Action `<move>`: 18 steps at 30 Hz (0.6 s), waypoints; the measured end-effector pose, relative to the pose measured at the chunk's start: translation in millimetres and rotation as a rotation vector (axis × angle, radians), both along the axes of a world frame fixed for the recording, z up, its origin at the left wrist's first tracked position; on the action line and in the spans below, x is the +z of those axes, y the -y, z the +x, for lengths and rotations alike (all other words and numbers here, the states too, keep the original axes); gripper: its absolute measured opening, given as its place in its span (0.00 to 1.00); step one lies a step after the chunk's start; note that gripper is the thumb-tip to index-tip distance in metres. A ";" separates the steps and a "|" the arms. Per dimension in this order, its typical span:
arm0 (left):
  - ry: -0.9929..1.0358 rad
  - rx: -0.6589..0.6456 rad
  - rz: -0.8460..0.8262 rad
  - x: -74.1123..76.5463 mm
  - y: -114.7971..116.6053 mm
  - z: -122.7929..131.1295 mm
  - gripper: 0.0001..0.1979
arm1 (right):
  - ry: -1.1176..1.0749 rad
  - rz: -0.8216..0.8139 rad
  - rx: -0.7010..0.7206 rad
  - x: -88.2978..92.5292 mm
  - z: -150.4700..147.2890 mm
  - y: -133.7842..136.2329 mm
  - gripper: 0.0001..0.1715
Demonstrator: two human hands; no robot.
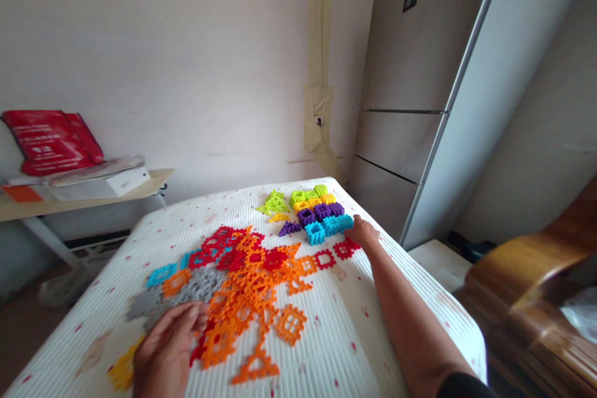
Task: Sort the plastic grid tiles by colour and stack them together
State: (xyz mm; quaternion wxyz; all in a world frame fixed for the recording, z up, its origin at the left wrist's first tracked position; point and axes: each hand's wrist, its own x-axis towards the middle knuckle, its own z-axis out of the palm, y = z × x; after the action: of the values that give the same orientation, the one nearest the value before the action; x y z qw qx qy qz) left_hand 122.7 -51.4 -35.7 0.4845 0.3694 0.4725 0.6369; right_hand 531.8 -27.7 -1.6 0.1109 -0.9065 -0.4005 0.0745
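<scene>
My left hand (168, 348) is low over the near-left edge of a pile of plastic interlocking tiles, its fingers loosely bent and nothing visible in them. Grey tiles (200, 286) lie just beyond it, and orange tiles (249, 289) spread to its right. My right hand (364, 231) reaches far across the table, fingers bent down at the right end of a row of blue cubes (316, 233). Its fingertips are over a red tile (342, 250) area; blur and the hand itself hide whether they grip a tile. Another red tile (325, 259) lies flat to the left.
Behind the blue cubes stand rows of purple cubes (321, 211), yellow cubes (328, 198) and green cubes (298, 198). Green tiles (274, 203) lie left of them. A refrigerator (396, 143) stands beyond the table's right edge. A side table (161, 178) holds boxes and a red bag (51, 142).
</scene>
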 end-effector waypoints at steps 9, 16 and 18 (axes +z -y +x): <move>0.029 -0.001 -0.008 -1.9 0.1 -1.8 0.16 | -0.004 -0.013 -0.038 0.3 -5.3 -3.8 0.27; 0.043 0.007 -0.032 2.3 1.3 1.2 0.17 | 0.004 -0.006 -0.056 0.6 -8.0 -4.1 0.24; 0.047 0.005 -0.035 2.0 0.8 1.1 0.17 | 0.009 -0.002 -0.064 0.0 -7.7 -4.2 0.25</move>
State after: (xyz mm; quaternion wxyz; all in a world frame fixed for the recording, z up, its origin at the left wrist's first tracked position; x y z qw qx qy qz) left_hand 123.8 -52.2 -33.7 0.5003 0.3447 0.4729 0.6381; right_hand 524.2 -23.4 -1.7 0.1106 -0.9193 -0.3718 0.0671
